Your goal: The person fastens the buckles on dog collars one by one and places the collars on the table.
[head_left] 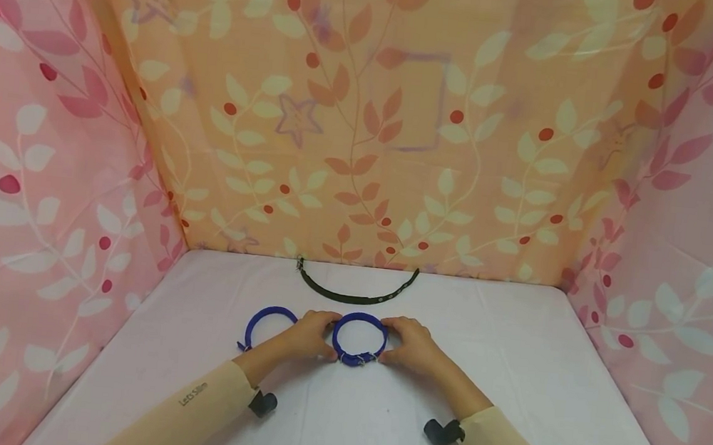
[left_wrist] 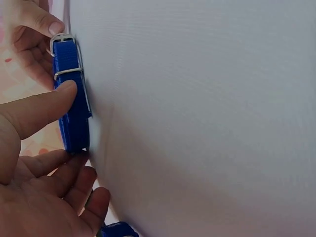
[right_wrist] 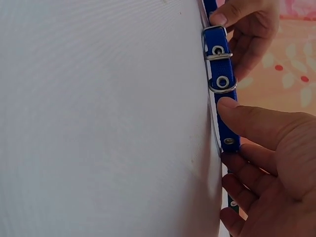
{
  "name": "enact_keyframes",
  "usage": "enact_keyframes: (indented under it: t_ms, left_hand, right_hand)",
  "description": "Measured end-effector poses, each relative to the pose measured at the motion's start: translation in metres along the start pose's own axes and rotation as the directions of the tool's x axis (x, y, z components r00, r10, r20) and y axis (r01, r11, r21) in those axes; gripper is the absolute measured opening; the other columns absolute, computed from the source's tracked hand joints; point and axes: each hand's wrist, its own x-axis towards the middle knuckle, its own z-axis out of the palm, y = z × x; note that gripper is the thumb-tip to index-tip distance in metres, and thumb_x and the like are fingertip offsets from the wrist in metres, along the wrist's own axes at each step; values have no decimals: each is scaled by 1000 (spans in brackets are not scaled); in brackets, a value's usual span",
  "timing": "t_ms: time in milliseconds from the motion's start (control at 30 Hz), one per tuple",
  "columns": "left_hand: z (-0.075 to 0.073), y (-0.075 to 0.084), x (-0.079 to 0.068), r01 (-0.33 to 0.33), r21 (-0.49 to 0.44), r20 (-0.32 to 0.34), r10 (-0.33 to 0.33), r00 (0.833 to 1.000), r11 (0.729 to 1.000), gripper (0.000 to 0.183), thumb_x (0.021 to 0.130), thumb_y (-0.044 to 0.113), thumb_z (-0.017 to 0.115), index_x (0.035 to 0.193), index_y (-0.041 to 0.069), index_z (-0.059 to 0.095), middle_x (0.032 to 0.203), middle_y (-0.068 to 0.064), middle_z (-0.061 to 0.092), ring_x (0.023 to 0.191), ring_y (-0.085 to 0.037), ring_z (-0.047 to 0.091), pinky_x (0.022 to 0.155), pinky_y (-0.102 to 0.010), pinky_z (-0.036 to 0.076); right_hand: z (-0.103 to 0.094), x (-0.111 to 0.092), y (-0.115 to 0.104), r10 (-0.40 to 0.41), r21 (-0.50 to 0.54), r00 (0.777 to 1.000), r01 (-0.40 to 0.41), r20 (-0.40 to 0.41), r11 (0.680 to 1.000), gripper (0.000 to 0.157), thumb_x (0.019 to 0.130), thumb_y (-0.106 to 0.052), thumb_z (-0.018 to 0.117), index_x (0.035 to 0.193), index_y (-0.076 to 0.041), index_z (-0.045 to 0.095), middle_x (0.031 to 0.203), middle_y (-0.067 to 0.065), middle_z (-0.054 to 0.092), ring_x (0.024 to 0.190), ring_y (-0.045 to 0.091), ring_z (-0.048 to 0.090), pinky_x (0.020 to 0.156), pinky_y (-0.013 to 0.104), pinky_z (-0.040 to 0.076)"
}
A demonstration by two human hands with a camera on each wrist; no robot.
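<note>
A blue collar [head_left: 362, 316] is fastened into a loop on the white table, its buckle side facing me. My left hand [head_left: 307, 336] holds the loop's left side, thumb on the outer face and fingertips at its far end in the left wrist view. Mirroring it, my right hand [head_left: 412, 344] grips the right side between thumb and fingers. Metal eyelets, a buckle and a D-ring show on the blue collar [right_wrist: 228, 129] in the right wrist view. Just left of my left hand lies a second blue collar [head_left: 272, 310], curved open and partly hidden by that hand.
A dark green collar [head_left: 349, 298] lies in a wide arc near the back edge of the white table [head_left: 337, 428]. Patterned cloth walls [head_left: 361, 173] enclose the table at the back and both sides. Each sleeve carries a small black camera mount [head_left: 441, 433].
</note>
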Motion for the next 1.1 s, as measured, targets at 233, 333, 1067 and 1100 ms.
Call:
enact_keyframes:
  t_ms: [233, 333, 1067, 1100]
  left_hand:
    - [-4, 4, -4, -11, 1, 21, 11, 1000, 1000, 82, 76, 17, 92, 146, 1, 51, 140, -18, 60, 132, -36, 49, 114, -53, 38]
    - [-6, 5, -6, -9, -11, 35, 9, 999, 1000, 83, 77, 17, 91, 147, 1, 51, 143, -19, 58, 136, -38, 48, 117, -53, 36]
    - [-59, 16, -3, -99, -45, -102, 94, 990, 994, 62, 91, 23, 80, 144, 2, 56, 141, -17, 61, 134, -39, 53, 112, -53, 43]
    - [-61, 16, -2, -100, -39, -114, 95, 989, 994, 60, 91, 24, 79, 143, 3, 57, 141, -17, 62, 134, -38, 53, 112, -53, 43]
  right_hand:
    - [-1, -1, -3, 43, 39, 999, -44, 27, 998, 69, 76, -21, 91, 139, -12, 62, 142, 9, 61, 140, 35, 47, 118, 57, 31]
    - [-2, -1, -4, 43, 39, 999, -44, 29, 998, 67, 77, -20, 90, 137, -11, 63, 140, 8, 63, 139, 34, 49, 118, 55, 34]
    - [-39, 13, -10, 27, 53, 994, -21, -104, 998, 46, 93, -25, 76, 133, -5, 65, 120, 7, 72, 123, 33, 61, 106, 55, 46]
    - [-41, 14, -10, 20, 44, 993, -15, -119, 999, 44, 94, -26, 75, 132, -5, 66, 119, 7, 73, 121, 33, 62, 105, 55, 47]
